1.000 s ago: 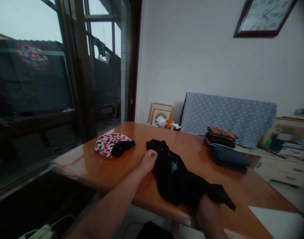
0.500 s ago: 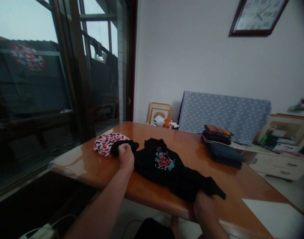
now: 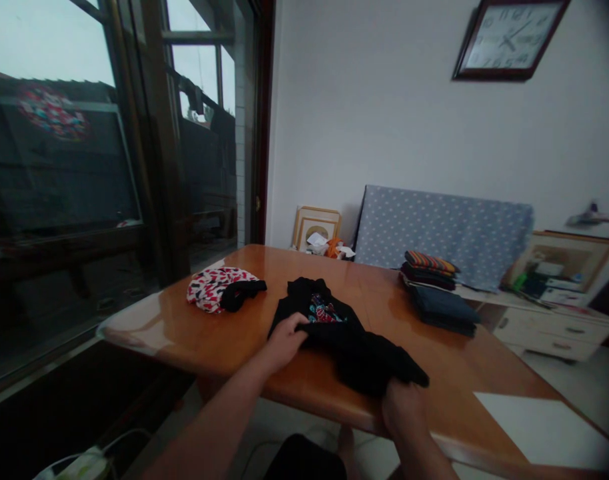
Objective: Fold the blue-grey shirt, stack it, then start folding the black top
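A black shirt (image 3: 364,350) with a red and teal flower design lies rumpled along the table's near side. My left hand (image 3: 287,339) is closed on its near edge, lifting the cloth so that a fold covers part of the design. Lower on the right, my right hand (image 3: 404,403) is closed around the shirt's near right end, its fingertips partly hidden by the fabric. To the left of my left hand, apart from it, sits a bunched white cloth with red and black marks (image 3: 209,287); a black piece (image 3: 242,292) lies against it.
The brown wooden table (image 3: 224,343) has its near edge just below my hands. A stack of folded clothes (image 3: 437,293) stands at the right, and a white sheet (image 3: 539,427) lies at the right corner. A glass door (image 3: 64,200) is on the left.
My left hand has left the black piece by the patterned cloth, moved right and taken the shirt's near edge, folding it upward. My right hand keeps its hold, shifted slightly left.
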Motion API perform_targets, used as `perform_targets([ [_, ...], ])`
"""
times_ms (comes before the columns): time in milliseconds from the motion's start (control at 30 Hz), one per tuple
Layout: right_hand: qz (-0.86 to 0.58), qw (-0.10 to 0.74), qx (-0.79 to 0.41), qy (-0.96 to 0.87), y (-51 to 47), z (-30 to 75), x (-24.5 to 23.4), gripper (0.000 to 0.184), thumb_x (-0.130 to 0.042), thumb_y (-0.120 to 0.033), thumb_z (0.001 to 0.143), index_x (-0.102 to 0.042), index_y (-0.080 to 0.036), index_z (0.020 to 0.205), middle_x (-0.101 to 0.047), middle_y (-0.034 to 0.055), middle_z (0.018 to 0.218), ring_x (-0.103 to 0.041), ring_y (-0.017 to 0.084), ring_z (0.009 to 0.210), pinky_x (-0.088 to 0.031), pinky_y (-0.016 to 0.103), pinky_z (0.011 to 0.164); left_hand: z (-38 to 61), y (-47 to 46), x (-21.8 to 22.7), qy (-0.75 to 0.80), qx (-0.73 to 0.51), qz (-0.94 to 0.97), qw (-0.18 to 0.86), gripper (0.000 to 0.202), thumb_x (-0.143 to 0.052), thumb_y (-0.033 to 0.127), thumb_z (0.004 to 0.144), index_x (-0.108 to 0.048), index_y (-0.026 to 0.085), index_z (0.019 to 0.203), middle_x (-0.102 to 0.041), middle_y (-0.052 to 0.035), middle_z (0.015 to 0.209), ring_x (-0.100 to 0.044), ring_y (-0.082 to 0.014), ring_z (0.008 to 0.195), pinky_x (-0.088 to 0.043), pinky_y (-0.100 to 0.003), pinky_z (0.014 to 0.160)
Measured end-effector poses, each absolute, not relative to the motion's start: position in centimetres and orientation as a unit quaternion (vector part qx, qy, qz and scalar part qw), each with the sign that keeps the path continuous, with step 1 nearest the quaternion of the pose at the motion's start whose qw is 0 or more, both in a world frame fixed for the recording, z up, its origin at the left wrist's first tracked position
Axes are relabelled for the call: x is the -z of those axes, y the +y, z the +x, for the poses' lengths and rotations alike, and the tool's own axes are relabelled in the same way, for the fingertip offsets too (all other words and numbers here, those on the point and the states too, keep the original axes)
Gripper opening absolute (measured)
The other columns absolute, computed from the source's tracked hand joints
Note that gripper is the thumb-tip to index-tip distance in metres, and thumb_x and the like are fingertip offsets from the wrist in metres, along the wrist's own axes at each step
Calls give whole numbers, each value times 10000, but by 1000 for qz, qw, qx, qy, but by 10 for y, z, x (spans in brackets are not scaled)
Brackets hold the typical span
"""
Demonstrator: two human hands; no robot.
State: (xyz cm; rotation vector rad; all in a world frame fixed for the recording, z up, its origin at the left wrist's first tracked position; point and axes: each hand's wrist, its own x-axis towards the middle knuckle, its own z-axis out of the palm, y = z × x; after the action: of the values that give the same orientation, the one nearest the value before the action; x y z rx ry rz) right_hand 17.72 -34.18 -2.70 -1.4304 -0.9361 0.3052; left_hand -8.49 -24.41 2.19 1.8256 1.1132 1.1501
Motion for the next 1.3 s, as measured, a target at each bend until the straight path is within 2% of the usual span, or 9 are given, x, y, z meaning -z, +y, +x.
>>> perform_targets([
  [167,-608,697,-230,-304,-339,166,14,552,-502,-546,857,-613,-163,1238,-688,75,1112,-631,223,1011,-482,317,853,-117,-207,-26,453,-734,289,415,270,-544,253,783,-630,206,1035,-692,-23,880,-667,-168,792,-550,-309,765],
  [467,-590,708,-257,-289,-342,161,6,517,-552,-547,839,-650,-169,1179,-692,69,1092,-620,230,1030,-471,321,880,-121,-214,-27,438,-754,228,433,214,-547,222,759,-612,215,964,-677,-8,830,-680,-163,769,-567,-321,776],
  [567,-605,675,-243,-345,-347,157,0,545,-546,-582,852,-658,-168,1189,-687,85,1168,-605,249,1094,-457,338,934,-98,-238,-37,439,-711,337,434,230,-551,265,786,-627,211,997,-696,-16,885,-674,-174,828,-554,-299,770],
  [700,-560,620,-283,-472,-352,149,-8,629,-647,-552,813,-594,-203,1333,-625,83,1327,-542,261,1242,-413,363,1043,-58,-285,-55,334,-504,551,575,288,-565,324,841,-653,207,1089,-714,-35,979,-670,-180,852,-535,-283,734],
  [800,-523,581,-337,-524,-351,147,-4,567,-676,-503,795,-650,-166,1251,-698,93,1167,-615,276,1125,-468,385,985,-37,-308,-61,247,-376,652,610,273,-627,251,814,-688,196,1074,-710,-44,1060,-655,-178,946,-506,-287,831],
  [933,-520,598,-364,-489,-349,150,2,496,-659,-502,785,-710,-153,1133,-737,83,1045,-663,282,993,-529,370,866,-32,-306,-55,243,-354,673,603,285,-630,243,829,-680,197,1106,-706,-39,1032,-644,-156,905,-488,-279,816],
  [1033,-532,625,-354,-448,-350,153,1,517,-674,-521,765,-721,-171,1143,-737,75,1087,-659,282,1021,-542,339,843,-49,-280,-50,295,-410,686,523,270,-588,347,885,-672,191,1089,-701,-45,994,-639,-168,887,-494,-293,811],
  [1133,-536,626,-361,-437,-351,155,0,538,-689,-525,760,-716,-186,1177,-734,78,1115,-647,295,1077,-546,334,856,-85,-244,-50,414,-482,715,292,234,-535,363,910,-686,209,1000,-691,-59,1057,-612,-209,1027,-464,-340,940],
  [1300,-530,617,-384,-436,-349,158,6,528,-693,-520,760,-721,-201,1180,-727,88,1151,-609,323,1174,-551,334,867,-165,-192,-51,665,-375,645,-41,229,-548,361,887,-720,242,982,-548,-111,1393,-363,-346,1380,-281,-535,1116],
])
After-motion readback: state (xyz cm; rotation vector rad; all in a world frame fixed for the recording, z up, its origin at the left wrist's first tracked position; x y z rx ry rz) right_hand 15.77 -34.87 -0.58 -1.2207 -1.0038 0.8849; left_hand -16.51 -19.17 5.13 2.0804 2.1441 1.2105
